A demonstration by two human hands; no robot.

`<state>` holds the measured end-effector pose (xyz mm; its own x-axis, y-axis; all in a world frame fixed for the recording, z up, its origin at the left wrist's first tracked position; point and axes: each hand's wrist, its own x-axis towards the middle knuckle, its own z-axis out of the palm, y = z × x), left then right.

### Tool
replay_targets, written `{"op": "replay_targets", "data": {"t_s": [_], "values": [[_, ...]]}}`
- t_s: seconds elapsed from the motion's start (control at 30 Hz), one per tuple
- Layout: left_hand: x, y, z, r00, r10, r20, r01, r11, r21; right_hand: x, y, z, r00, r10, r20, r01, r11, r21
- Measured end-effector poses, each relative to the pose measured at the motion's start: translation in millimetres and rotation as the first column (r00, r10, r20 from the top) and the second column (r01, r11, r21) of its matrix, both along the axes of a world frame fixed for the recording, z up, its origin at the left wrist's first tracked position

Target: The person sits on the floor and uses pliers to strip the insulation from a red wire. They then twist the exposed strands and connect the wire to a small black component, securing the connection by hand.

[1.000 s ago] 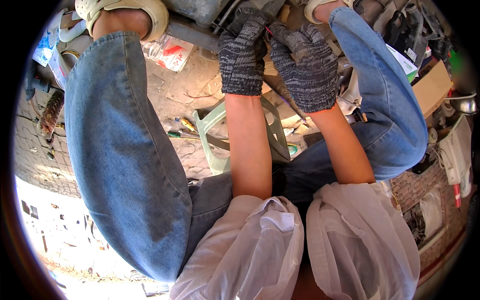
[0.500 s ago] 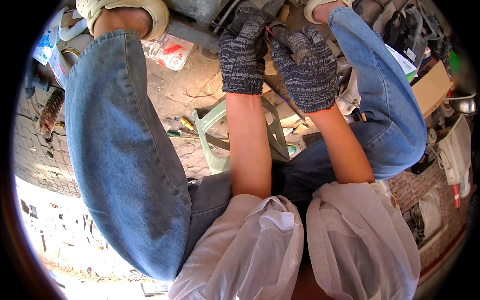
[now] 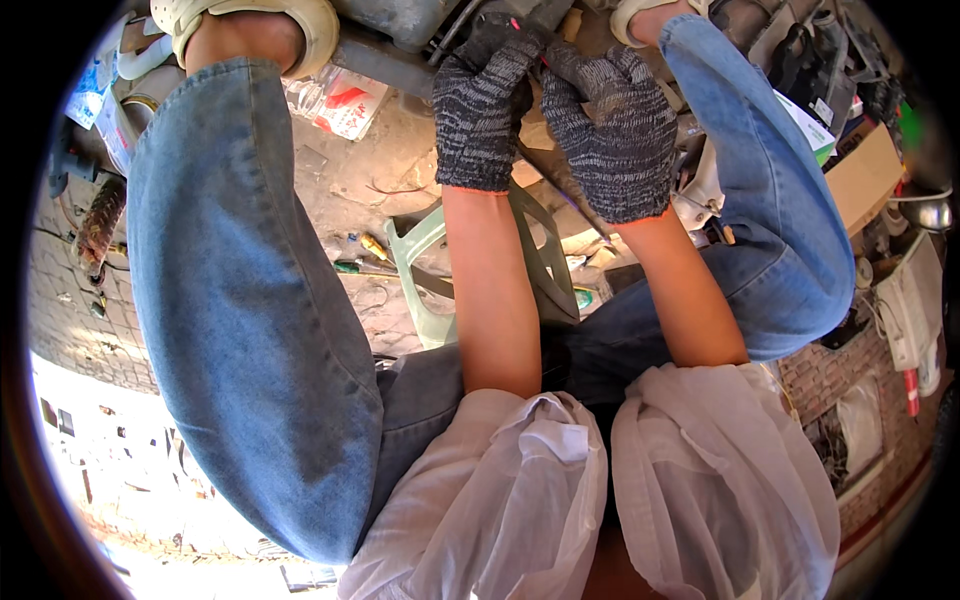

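My left hand, in a grey-black knit glove, is closed at the dark metal assembly at the top middle; its fingertips are partly hidden. My right hand, gloved the same, is curled just right of it, with a thin red wire at its fingertips. What exactly each hand grips is too small and hidden to make out. A thin metal rod lies beside my left fingers. A long thin purplish cord runs down between my hands toward the green plastic stool below my forearms.
A clear package and a yellow-handled tool lie on the paved floor between my legs. Cardboard, assorted parts and a white housing crowd the right. A blue tool and a hose-like part lie at the left.
My left hand and forearm have shifted slightly left, and a red bit now shows above its fingers. My right hand has moved slightly upward.
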<state>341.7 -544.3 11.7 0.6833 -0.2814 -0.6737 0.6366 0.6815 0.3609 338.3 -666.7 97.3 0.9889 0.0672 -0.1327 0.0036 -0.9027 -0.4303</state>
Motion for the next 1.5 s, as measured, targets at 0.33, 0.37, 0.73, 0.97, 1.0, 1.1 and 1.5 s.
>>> {"op": "replay_targets", "data": {"t_s": [0.33, 0.37, 0.73, 0.97, 1.0, 1.1, 1.5], "values": [[-9, -21, -7, 0.983, 0.163, -0.084, -0.152, 0.98, 0.126, 3, 4, 6, 0.997, -0.028, -0.065, 0.029, 1.0, 0.008], [-10, -21, -7, 0.982, 0.168, -0.086, -0.157, 0.98, 0.126, 2, 4, 6, 0.996, -0.031, -0.082, 0.03, 1.0, -0.003], [-7, -19, 1, 0.98, 0.138, -0.14, -0.12, 0.984, 0.128, -12, -3, -3, 0.995, -0.047, -0.083, 0.046, 0.999, -0.008], [-7, -14, -2, 0.99, 0.126, -0.063, -0.115, 0.981, 0.158, -12, 4, -1, 0.995, -0.077, -0.056, 0.076, 0.997, -0.012], [-13, -15, -10, 0.986, 0.162, -0.047, -0.149, 0.966, 0.211, -9, 8, 2, 0.992, -0.101, -0.072, 0.101, 0.995, 0.004], [-4, -9, -6, 0.998, 0.03, -0.062, -0.026, 0.997, 0.074, -5, 4, 1, 0.993, -0.101, -0.054, 0.101, 0.995, -0.017], [-7, -23, -6, 0.988, 0.127, -0.085, -0.108, 0.974, 0.201, -11, 3, -3, 0.995, -0.085, -0.06, 0.086, 0.996, 0.012]]}}
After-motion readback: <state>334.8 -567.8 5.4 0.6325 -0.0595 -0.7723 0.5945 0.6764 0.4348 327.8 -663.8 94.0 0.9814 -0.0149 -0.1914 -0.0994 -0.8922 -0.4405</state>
